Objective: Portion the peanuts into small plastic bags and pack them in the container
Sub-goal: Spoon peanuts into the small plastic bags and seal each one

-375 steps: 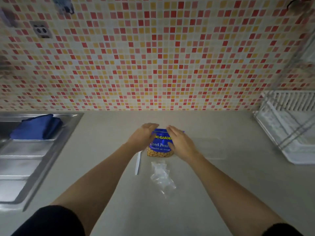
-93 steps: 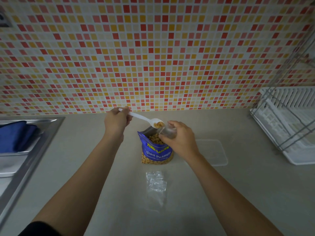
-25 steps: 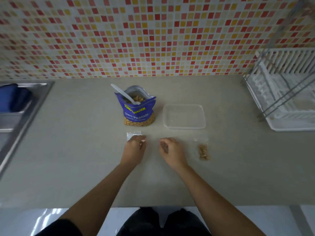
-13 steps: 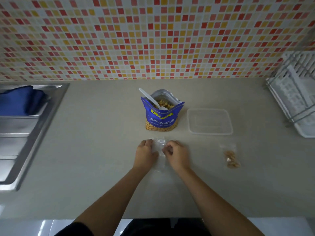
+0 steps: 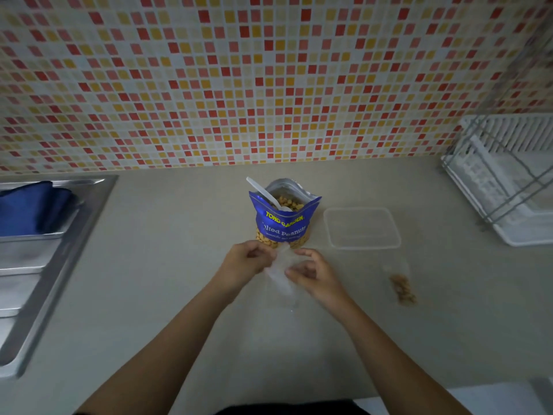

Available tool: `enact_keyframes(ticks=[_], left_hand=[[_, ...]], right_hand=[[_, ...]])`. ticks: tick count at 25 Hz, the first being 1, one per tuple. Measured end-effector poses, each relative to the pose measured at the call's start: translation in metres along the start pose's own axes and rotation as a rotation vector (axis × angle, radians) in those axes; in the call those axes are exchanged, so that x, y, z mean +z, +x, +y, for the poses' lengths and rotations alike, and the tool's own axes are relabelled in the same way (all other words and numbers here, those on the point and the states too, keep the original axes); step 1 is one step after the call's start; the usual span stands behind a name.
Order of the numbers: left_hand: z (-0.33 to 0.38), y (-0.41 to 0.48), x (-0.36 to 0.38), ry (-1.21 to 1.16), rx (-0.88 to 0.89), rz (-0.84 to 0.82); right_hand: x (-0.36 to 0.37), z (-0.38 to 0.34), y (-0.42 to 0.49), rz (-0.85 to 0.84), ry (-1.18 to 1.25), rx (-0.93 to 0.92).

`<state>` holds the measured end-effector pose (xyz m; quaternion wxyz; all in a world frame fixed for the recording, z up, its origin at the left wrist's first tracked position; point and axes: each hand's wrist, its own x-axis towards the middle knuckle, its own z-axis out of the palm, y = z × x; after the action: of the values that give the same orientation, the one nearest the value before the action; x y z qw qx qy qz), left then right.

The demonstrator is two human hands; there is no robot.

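A blue peanut pouch (image 5: 282, 221) stands open on the counter with a white plastic spoon (image 5: 263, 193) stuck in it. Just in front of it, my left hand (image 5: 245, 262) and my right hand (image 5: 311, 274) both pinch a small clear plastic bag (image 5: 279, 275), lifted a little off the counter; it looks empty. To the right of the pouch lies a clear plastic container (image 5: 362, 227), with nothing in it. A filled small bag of peanuts (image 5: 402, 287) lies flat in front of the container.
A steel sink (image 5: 39, 265) with a blue cloth (image 5: 30, 208) is at the left. A white dish rack (image 5: 508, 181) stands at the right. The tiled wall runs along the back, and the counter edge is close below my arms.
My hands have lifted the small clear bag off the counter and pulled it toward the pouch. The view has tilted up slightly.
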<state>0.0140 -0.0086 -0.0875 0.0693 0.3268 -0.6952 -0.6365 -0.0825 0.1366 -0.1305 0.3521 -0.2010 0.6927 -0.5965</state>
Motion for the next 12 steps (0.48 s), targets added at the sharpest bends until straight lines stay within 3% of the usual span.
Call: enact_keyframes(ticks=[3,10,12], left_hand=[[0.020,0.004,-0.011,-0.245,-0.081,-0.116],[0.061,0.007,-0.017,-0.202,0.027,-0.228],[0.074,0.008,-0.022,-0.026,0.141,-0.173]], right_hand=[[-0.009,-0.017,0.003,0.032,0.023,-0.044],[-0.030,-0.061,0.007,-0.001,-0.118,-0.176],[-0.034,-0.074,0.008,-0.029,-0.142,-0.206]])
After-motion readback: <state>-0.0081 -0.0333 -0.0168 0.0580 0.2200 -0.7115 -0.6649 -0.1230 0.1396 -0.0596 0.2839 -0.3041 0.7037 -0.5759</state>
